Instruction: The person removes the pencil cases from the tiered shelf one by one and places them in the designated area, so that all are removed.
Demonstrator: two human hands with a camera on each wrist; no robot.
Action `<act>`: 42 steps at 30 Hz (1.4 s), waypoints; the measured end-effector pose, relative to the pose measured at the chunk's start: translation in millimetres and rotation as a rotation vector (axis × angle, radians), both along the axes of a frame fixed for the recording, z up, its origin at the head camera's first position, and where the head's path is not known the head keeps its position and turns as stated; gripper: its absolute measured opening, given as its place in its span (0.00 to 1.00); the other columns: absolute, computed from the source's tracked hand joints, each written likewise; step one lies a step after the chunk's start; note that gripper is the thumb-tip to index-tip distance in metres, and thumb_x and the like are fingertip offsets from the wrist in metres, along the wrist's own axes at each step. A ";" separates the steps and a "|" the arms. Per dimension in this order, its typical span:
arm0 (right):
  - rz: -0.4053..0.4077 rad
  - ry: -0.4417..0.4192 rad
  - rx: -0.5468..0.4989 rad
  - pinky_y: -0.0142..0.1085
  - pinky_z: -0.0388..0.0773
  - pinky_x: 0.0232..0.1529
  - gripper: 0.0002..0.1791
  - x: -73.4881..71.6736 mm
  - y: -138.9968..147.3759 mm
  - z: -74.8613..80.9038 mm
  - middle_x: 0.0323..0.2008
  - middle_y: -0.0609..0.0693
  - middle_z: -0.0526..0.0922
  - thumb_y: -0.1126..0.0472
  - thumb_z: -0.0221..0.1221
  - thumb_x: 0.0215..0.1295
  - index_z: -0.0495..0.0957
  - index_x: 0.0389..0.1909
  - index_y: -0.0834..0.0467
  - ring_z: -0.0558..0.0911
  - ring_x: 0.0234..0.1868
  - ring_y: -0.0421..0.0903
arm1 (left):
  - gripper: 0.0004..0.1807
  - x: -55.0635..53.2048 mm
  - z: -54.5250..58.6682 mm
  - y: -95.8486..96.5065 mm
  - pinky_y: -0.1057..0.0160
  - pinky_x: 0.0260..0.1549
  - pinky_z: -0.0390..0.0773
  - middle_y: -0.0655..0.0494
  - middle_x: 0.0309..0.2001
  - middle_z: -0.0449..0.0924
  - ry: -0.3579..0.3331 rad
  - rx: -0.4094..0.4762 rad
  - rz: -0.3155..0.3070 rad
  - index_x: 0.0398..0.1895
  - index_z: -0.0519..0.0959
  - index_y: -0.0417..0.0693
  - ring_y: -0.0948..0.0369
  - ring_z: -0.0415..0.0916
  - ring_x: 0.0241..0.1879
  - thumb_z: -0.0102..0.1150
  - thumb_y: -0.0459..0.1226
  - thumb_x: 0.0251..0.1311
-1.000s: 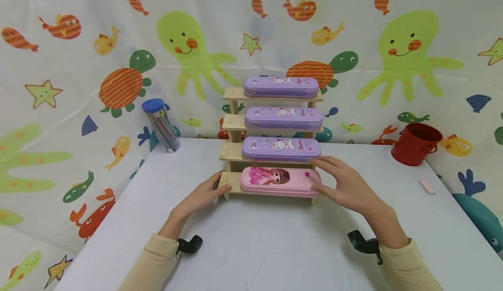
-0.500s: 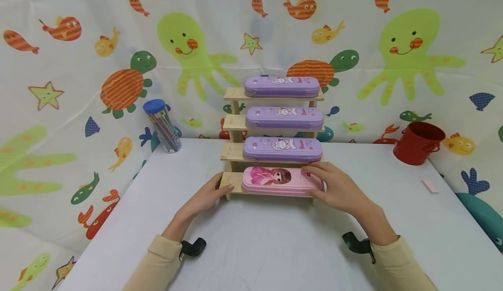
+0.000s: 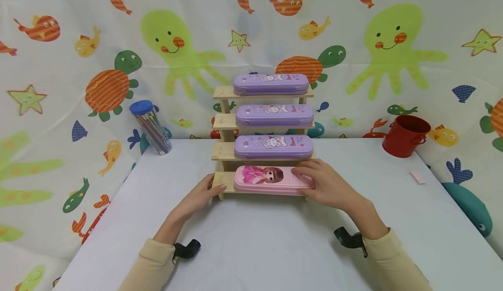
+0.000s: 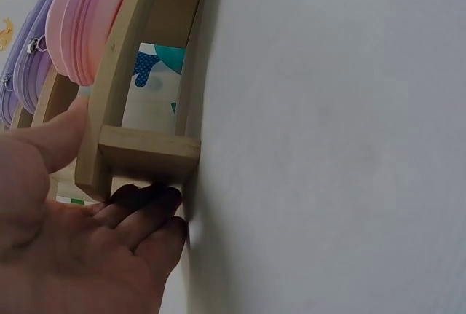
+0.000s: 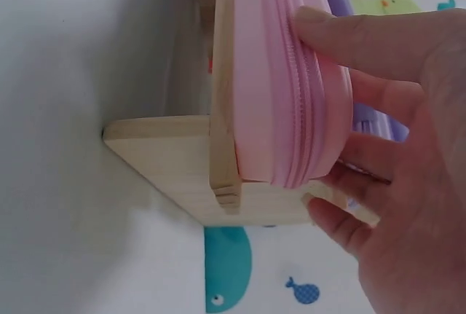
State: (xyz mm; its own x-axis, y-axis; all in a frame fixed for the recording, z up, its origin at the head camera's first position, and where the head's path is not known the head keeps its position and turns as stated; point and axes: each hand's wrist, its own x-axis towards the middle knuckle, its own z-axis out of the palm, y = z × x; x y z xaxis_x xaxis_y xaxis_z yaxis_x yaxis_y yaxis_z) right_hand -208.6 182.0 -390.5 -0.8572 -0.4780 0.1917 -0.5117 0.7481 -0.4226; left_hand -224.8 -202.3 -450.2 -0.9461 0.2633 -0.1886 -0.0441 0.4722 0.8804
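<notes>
A four-tier wooden display rack [image 3: 224,178] stands on the table in the head view. On its lowest tier lies a pink pencil case [image 3: 264,185] with a doll picture. My right hand [image 3: 329,187] holds the case's right end, thumb at the zippered front and fingers over the top; the right wrist view shows this pinch. My left hand [image 3: 193,200] grips the left end of the bottom tier, its thumb on the board and fingers beneath, as the left wrist view shows. Purple pencil cases occupy the upper tiers: a lower one [image 3: 273,147], a middle one [image 3: 275,115] and a top one [image 3: 271,84].
A clear tub of pens [image 3: 152,129] with a blue lid stands back left, against the sea-animal curtain [image 3: 259,59]. At the back right is a red bucket [image 3: 404,137]. A small pale pink block [image 3: 417,178] lies on the white table [image 3: 251,243] before it.
My right hand has moved left, further over the right end of the pink pencil case, and now holds it. The left hand keeps its place on the rack. The head view has shifted slightly.
</notes>
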 end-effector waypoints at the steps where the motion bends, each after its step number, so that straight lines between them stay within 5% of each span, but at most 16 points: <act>1: -0.005 -0.013 0.001 0.56 0.67 0.67 0.29 0.1 0.3 0.9 0.62 0.50 0.78 0.51 0.72 0.55 0.79 0.60 0.47 0.70 0.67 0.54 | 0.40 -0.1 -0.2 0.2 0.43 0.69 0.62 0.39 0.69 0.66 0.005 0.000 -0.004 0.75 0.52 0.37 0.48 0.65 0.68 0.53 0.52 0.71; 9: -0.013 -0.092 0.020 0.54 0.72 0.63 0.34 0.7 4.2 4.6 0.61 0.47 0.79 0.50 0.73 0.53 0.76 0.63 0.47 0.72 0.64 0.52 | 0.40 3.0 -0.8 1.7 0.42 0.71 0.58 0.39 0.71 0.64 0.003 0.018 0.003 0.75 0.52 0.37 0.47 0.61 0.71 0.53 0.50 0.72; 20: -0.015 -0.148 -0.091 0.57 0.74 0.60 0.27 -1.1 28.7 12.0 0.56 0.47 0.82 0.56 0.74 0.53 0.80 0.56 0.47 0.76 0.58 0.52 | 0.40 2.6 3.8 -2.0 0.43 0.70 0.61 0.38 0.69 0.66 0.021 0.015 0.006 0.75 0.52 0.36 0.47 0.64 0.69 0.53 0.50 0.72; 32: -0.118 -0.240 -0.105 0.53 0.76 0.53 0.25 12.5 100.0 34.7 0.58 0.52 0.79 0.55 0.72 0.54 0.79 0.55 0.43 0.71 0.59 0.55 | 0.39 -0.8 1.1 5.1 0.46 0.69 0.62 0.40 0.69 0.66 0.000 0.035 -0.011 0.75 0.53 0.37 0.50 0.65 0.68 0.55 0.49 0.71; 42: -0.199 -0.290 -0.095 0.39 0.77 0.39 0.27 15.6 153.1 36.9 0.58 0.59 0.75 0.54 0.70 0.54 0.78 0.57 0.48 0.69 0.57 0.61 | 0.40 1.6 2.8 -1.3 0.46 0.68 0.64 0.39 0.69 0.66 0.007 0.036 -0.019 0.75 0.52 0.36 0.50 0.66 0.67 0.54 0.49 0.72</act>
State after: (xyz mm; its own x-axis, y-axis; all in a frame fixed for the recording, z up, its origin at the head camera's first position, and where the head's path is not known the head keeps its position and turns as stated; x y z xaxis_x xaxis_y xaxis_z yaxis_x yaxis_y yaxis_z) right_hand -193.0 335.1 -353.6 -0.9570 -0.2877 -0.0372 -0.2085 0.7714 -0.6012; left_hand -223.2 -203.6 -447.4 -0.9420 0.2881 -0.1723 -0.0291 0.4412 0.8970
